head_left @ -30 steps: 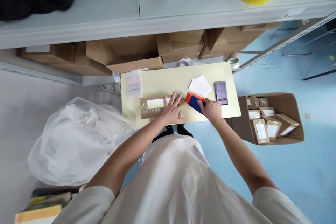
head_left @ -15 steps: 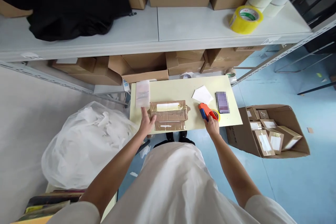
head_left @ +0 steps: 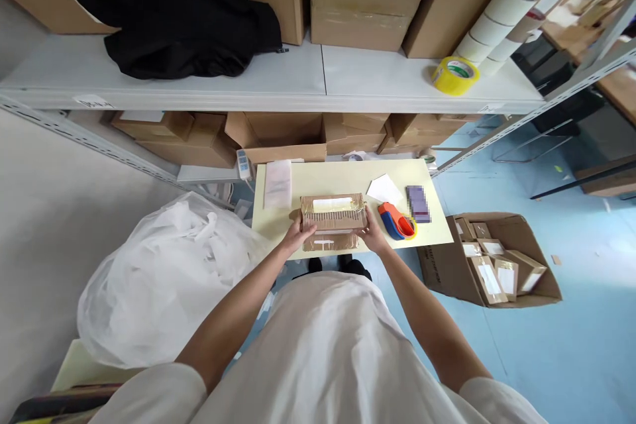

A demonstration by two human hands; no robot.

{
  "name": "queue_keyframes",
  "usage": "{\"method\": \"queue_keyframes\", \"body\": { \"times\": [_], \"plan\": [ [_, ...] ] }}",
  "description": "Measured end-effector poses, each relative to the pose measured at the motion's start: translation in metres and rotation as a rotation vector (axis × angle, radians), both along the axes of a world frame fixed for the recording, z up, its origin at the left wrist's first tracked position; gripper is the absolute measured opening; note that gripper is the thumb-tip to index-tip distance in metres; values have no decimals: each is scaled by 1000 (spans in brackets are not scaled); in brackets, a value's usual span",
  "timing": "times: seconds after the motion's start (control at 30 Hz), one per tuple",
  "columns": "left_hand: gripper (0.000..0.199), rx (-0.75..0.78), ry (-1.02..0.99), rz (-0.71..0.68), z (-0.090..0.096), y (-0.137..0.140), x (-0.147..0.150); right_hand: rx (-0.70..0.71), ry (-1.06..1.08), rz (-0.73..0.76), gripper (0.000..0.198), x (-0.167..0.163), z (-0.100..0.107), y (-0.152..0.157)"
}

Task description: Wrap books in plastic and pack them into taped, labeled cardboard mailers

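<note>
A small cardboard box [head_left: 328, 218] with a white label and clear tape on top lies between my hands at the front of the pale table [head_left: 328, 176]. My left hand [head_left: 298, 236] grips its left end, and my right hand [head_left: 372, 233] closes on its right end. A second taped cardboard piece [head_left: 318, 244] shows along the near side; whether it is a separate box, I cannot tell. To the right of my right hand, an orange and blue tape dispenser [head_left: 395, 220] with yellow tape lies on the table, out of my grasp.
White paper [head_left: 385, 189] and a purple, blurred-out flat object [head_left: 418, 204] lie on the right. A pale packet [head_left: 278, 184] sits at left. A big carton [head_left: 539, 258] of labelled boxes stands on the floor. A white bag [head_left: 163, 285] bulges at left; a shelf [head_left: 278, 83] spans the back.
My right hand has let go of the tape dispenser and moved left to the box. Both hands now hold the box's ends. The view has shifted a little.
</note>
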State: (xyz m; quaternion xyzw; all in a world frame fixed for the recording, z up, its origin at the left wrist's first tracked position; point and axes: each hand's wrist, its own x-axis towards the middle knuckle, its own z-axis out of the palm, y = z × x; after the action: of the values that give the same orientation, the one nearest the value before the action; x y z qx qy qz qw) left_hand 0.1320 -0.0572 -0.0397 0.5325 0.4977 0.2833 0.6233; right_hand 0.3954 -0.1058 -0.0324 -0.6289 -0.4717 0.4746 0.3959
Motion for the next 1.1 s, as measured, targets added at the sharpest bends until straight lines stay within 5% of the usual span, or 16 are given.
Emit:
{"method": "queue_keyframes", "body": {
  "times": [0.17,0.33,0.63,0.8,0.9,1.0,1.1],
  "plan": [
    [86,80,-152,164,16,17,-4,-4,-39,-196,70,17,36,23],
    [71,82,-56,170,24,23,-5,-88,-143,-183,46,21,56,42],
    [59,-79,5,136,4,16,8,-253,-41,-52,58,11,25,38],
    [97,-14,152,89,-5,-6,-19,-192,-91,11,76,23,19,8],
    [113,84,240,-31,-13,-33,-36,-198,-140,47,107,26,-1,-24],
    [91,125,275,-4,-21,-52,-35,-208,-231,54,116,17,-26,-48],
    [56,136,352,116,-23,-55,-23,-161,-238,-25,87,4,-36,-52]
  ]
}}
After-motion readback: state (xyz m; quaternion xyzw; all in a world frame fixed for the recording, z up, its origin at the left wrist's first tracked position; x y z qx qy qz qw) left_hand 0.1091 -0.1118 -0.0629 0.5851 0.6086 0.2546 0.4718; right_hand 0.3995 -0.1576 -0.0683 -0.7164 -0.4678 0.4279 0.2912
